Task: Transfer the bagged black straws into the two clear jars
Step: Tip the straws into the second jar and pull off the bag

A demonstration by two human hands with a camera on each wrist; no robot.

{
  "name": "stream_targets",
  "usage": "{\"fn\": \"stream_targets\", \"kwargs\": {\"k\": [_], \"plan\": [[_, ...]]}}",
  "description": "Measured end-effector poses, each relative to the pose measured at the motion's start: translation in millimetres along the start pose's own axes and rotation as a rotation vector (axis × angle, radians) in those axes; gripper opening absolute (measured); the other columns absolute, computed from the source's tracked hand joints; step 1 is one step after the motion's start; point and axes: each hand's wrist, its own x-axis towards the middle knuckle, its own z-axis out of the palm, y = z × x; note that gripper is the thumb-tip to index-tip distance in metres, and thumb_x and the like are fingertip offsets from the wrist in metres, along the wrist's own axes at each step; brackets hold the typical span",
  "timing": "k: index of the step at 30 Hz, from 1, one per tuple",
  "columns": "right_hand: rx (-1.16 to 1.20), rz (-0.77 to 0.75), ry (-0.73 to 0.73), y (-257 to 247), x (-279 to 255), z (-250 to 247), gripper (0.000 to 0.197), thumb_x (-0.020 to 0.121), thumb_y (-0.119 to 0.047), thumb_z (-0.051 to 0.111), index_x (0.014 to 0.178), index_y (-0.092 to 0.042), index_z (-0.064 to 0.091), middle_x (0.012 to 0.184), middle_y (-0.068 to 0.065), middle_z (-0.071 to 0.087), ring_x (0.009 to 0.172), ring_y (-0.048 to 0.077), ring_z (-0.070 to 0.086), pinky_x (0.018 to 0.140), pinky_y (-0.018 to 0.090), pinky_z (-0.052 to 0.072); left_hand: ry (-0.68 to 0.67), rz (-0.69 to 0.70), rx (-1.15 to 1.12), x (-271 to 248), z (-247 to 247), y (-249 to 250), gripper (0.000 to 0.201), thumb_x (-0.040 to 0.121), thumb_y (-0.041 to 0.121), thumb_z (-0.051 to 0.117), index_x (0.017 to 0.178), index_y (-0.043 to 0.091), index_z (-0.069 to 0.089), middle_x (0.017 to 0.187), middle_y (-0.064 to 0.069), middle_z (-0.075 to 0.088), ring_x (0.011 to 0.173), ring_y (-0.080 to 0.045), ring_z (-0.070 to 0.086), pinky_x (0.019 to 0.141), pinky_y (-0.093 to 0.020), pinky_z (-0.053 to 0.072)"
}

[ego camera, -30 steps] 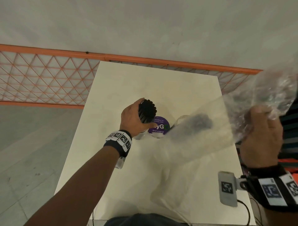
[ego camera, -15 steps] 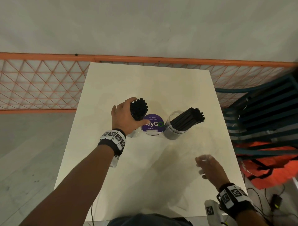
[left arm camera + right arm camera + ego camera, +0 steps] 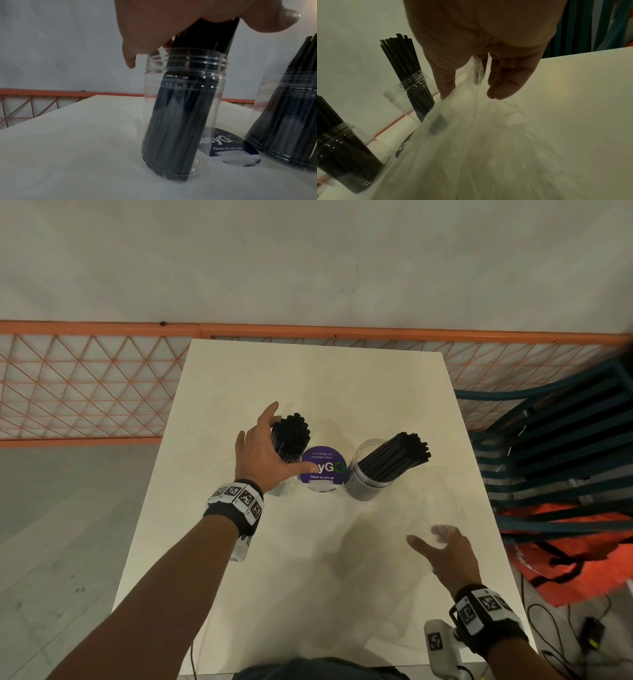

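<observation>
The black straws (image 3: 291, 436) stand bundled in the left clear jar (image 3: 180, 108), just left of the table's (image 3: 308, 378) centre. A second bundle (image 3: 397, 460) fills the right clear jar (image 3: 371, 477), leaning toward 2 o'clock. Between the jars lies a purple round sticker (image 3: 323, 469) reading "Clean as you go". The clear plastic bag (image 3: 479, 135) looks empty, so I judge the transfer essentially done. What seems left is letting go of the left bundle and putting the bag aside.

The left hand (image 3: 262, 453) is opened wide around the left bundle above the jar's rim. Thumb and fingers are spread and barely curled; the wrist view shows the palm close against the straws, more steadying than clamping. The right hand (image 3: 445, 553), toward 5 o'clock on the table, has its fingers hanging loosely. The bag's gathered neck is caught between them, and the rest drapes onto the table.
</observation>
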Motion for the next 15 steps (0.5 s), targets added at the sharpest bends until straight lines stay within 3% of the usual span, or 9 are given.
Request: {"fn": "stream_targets", "kwargs": {"k": [2,5,7,9,11,13,15], "plan": [[-0.023,0.046,0.036,0,-1,0,0.086,0.063,-0.060,0.081,0.130,-0.020,0.045,0.132,0.009,0.049,0.107,0.023,0.053,0.090,0.039,0.045,-0.001,0.006,-0.006,0,-1,-1,0.135,0.043,0.058,0.092,0.151,0.032,0.016,0.147,0.001,0.049,0.131,-0.028,0.046,0.116,-0.061,0.022],[0.013,0.153,0.023,0,2,4,0.112,0.059,-0.060,0.084,0.145,-0.014,0.030,0.142,0.015,0.046,0.127,0.033,0.050,0.102,0.047,0.040,0.032,0.040,-0.030,-2,-5,-5,0.140,0.041,0.060,0.092,0.152,0.031,0.012,0.150,0.001,0.047,0.134,-0.024,0.045,0.117,-0.060,0.021],[0.017,0.215,-0.036,3,8,11,0.111,0.058,-0.060,0.085,0.144,-0.014,0.032,0.133,0.014,0.056,0.119,0.034,0.055,0.102,0.044,0.045,0.082,0.071,-0.080,-8,-9,-10,0.139,0.042,0.063,0.089,0.153,0.030,0.012,0.150,-0.001,0.046,0.136,-0.022,0.043,0.117,-0.056,0.024],[0.041,0.250,-0.067,6,13,19,0.101,0.057,-0.057,0.086,0.136,-0.015,0.039,0.116,0.009,0.061,0.103,0.033,0.061,0.093,0.043,0.050,0.158,0.077,-0.149,-20,-10,-15,0.128,0.047,0.065,0.083,0.151,0.027,0.018,0.147,-0.003,0.048,0.134,-0.021,0.045,0.112,-0.045,0.033],[0.058,0.263,-0.064,8,17,26,0.085,0.063,-0.046,0.087,0.130,-0.014,0.046,0.107,0.008,0.061,0.095,0.031,0.061,0.085,0.040,0.051,0.295,0.112,-0.214,-41,-7,-19,0.094,0.066,0.060,0.075,0.142,0.023,0.033,0.135,-0.004,0.055,0.122,-0.021,0.053,0.101,-0.038,0.042],[0.067,0.257,-0.101,7,19,28,0.061,0.072,-0.035,0.084,0.119,-0.009,0.057,0.103,0.010,0.064,0.093,0.033,0.063,0.084,0.041,0.053,0.409,0.163,-0.311,-66,-3,-19,0.045,0.083,0.046,0.063,0.120,0.026,0.046,0.110,-0.005,0.061,0.099,-0.018,0.059,0.086,-0.034,0.049],[0.067,0.243,-0.142,15,26,30,0.036,0.076,-0.031,0.077,0.101,-0.009,0.065,0.099,0.012,0.066,0.094,0.034,0.064,0.089,0.048,0.055,0.355,0.177,-0.376,-90,0,-15,0.014,0.088,0.040,0.057,0.097,0.032,0.050,0.083,-0.002,0.061,0.074,-0.008,0.057,0.068,-0.025,0.048]]}}
